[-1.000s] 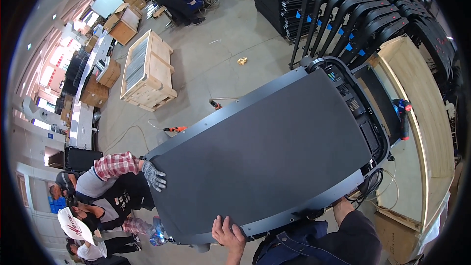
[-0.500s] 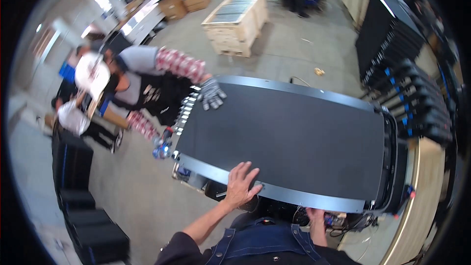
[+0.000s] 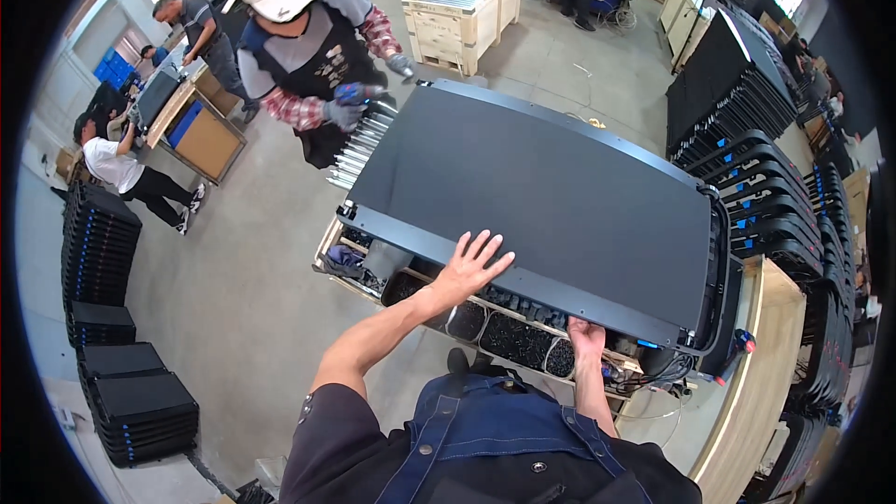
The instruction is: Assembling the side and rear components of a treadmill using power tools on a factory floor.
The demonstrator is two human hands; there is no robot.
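head view: left hand (image 3: 469,264) lies flat with its grip spread wide on the large black panel (image 3: 541,196); right hand (image 3: 586,337) has its grip curled under the panel's near edge. the panel rests on a wooden counter (image 3: 329,241). it looks stiff, heavy and smooth, so it is best held by the edges.

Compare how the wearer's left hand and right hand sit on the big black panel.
The left hand lies flat on top of the black panel with fingers spread, while the right hand curls around the panel's near edge from below. The left arm reaches out long and bare; the right forearm comes up short and steep. The left hand shows fully; the right hand's fingertips are hidden. Both are bare and touch the same near edge zone.
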